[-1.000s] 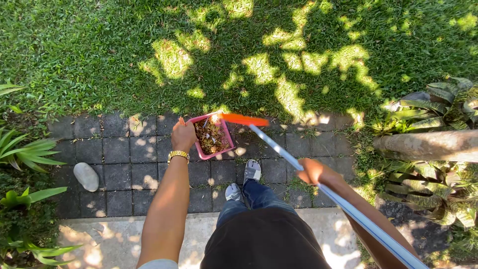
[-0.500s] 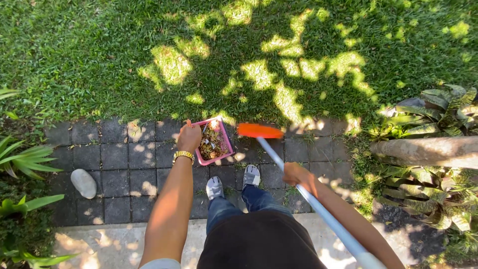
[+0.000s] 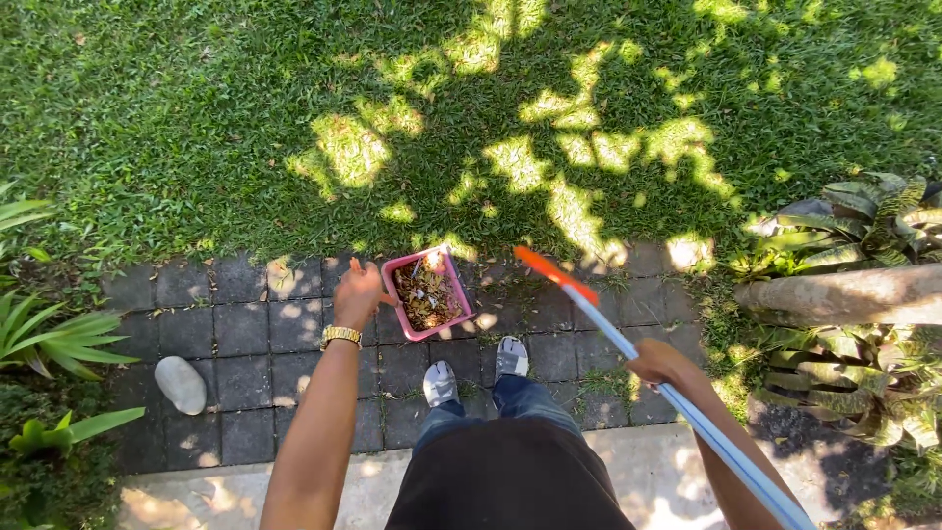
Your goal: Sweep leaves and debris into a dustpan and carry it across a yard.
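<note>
My left hand point(image 3: 358, 291) grips the handle of a pink dustpan point(image 3: 424, 292) that holds dry brown leaves and hangs above the dark paving stones point(image 3: 245, 329). A gold watch sits on that wrist. My right hand point(image 3: 655, 361) is closed around the pale blue shaft of a broom point(image 3: 628, 345). Its orange head point(image 3: 554, 274) is lifted off the ground, just right of the dustpan. My grey shoes point(image 3: 471, 371) stand on the paving below the dustpan.
Sun-dappled lawn point(image 3: 442, 118) fills the upper half. A grey rock point(image 3: 181, 383) lies on the paving at left, beside green plants point(image 3: 49, 334). A tree trunk point(image 3: 844, 292) and striped leafy plants point(image 3: 863, 383) crowd the right side. A pale concrete strip point(image 3: 226, 491) runs at the bottom.
The broom head has swung right, away from the dustpan's rim, and tilted. My right hand has shifted right and lower. The dustpan has stayed in my left hand.
</note>
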